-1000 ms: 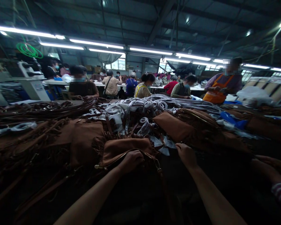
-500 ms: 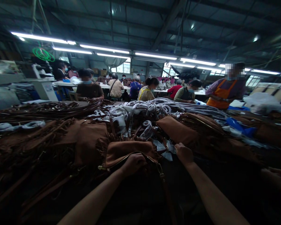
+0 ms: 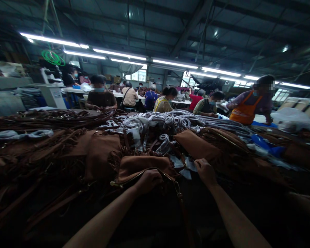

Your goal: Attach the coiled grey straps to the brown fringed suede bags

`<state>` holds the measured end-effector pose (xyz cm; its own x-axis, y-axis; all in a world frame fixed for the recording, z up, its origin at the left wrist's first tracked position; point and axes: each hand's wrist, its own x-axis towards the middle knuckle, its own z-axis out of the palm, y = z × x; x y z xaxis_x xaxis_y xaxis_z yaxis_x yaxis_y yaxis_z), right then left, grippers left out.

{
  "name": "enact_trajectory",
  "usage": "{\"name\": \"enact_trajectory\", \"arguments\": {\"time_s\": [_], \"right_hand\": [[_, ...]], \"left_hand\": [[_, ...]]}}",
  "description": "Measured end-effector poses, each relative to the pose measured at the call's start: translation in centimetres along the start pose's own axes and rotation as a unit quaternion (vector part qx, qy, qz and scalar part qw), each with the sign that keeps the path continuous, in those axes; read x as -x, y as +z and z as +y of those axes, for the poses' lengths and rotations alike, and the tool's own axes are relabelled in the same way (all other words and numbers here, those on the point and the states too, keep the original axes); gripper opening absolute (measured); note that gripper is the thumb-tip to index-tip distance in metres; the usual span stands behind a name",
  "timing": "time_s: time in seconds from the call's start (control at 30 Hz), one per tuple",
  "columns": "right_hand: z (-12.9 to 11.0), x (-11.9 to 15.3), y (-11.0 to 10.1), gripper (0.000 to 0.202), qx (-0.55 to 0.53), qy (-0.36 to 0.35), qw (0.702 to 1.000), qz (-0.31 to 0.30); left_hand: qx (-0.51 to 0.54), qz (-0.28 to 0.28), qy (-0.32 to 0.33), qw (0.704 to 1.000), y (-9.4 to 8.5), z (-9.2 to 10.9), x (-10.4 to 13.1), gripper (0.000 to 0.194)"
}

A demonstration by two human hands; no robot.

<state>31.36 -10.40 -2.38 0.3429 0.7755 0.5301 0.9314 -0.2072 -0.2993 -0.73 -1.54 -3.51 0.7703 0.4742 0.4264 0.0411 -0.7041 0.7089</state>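
Note:
A brown fringed handbag (image 3: 144,165) lies in front of me with its gold zipper undone. My left hand (image 3: 150,179) is curled over the near edge of the bag's opening, and its fingertips are hidden. A metal clasp (image 3: 177,188) with a brown strap hangs at the bag's right end. To the right, my right hand (image 3: 205,171) has its fingers bent together beside a clear plastic piece (image 3: 186,172). What those fingers hold, if anything, cannot be made out. Just beyond that hand lies another brown bag (image 3: 196,144).
More brown fringed bags (image 3: 103,155) are heaped at left. Plastic-wrapped straps (image 3: 155,121) pile up along the back. Blue plastic (image 3: 267,146) lies at right. Across the table stands a person in an orange apron (image 3: 245,108); others sit behind. Another person's dim hand (image 3: 303,206) shows at lower right.
The view has shifted slightly, and my hands and the handbag keep almost the same places. The person in the orange apron leans lower, with one arm down toward the table.

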Motion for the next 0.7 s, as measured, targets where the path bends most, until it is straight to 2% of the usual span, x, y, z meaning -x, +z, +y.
{"name": "enact_trajectory", "arguments": {"time_s": [0.13,0.23,0.33,0.43,0.5,0.57,0.7], "right_hand": [[-0.3,-0.6,-0.3,0.036,-0.119,0.02,0.992,0.023],[-1.7,-0.6,-1.1,0.036,-0.173,0.027,0.983,0.047],[-4.3,0.2,-1.9,0.029,-0.174,-0.052,0.981,0.066],[-7.5,1.6,-2.1,0.025,-0.169,-0.138,0.975,0.039],[-9.7,2.7,-2.2,0.025,-0.173,-0.168,0.97,0.026],[-11.9,4.0,-2.3,0.025,-0.175,-0.164,0.971,0.019],[-15.7,7.0,-1.9,0.027,-0.158,-0.09,0.983,-0.024]], "left_hand": [[0.001,0.0,0.003,1.0,0.0,-0.1,0.0,0.009],[-0.004,0.005,0.0,1.0,0.0,0.0,0.0,0.009],[0.001,0.006,0.002,1.0,0.0,0.0,0.0,0.009],[0.005,0.006,0.005,1.0,0.0,0.0,0.1,0.009],[0.005,0.012,0.011,1.0,0.0,-0.1,0.1,0.009],[0.003,0.015,0.017,1.0,0.1,-0.2,0.2,0.01],[0.002,0.012,0.013,1.0,0.3,-0.9,0.2,0.012]]}}
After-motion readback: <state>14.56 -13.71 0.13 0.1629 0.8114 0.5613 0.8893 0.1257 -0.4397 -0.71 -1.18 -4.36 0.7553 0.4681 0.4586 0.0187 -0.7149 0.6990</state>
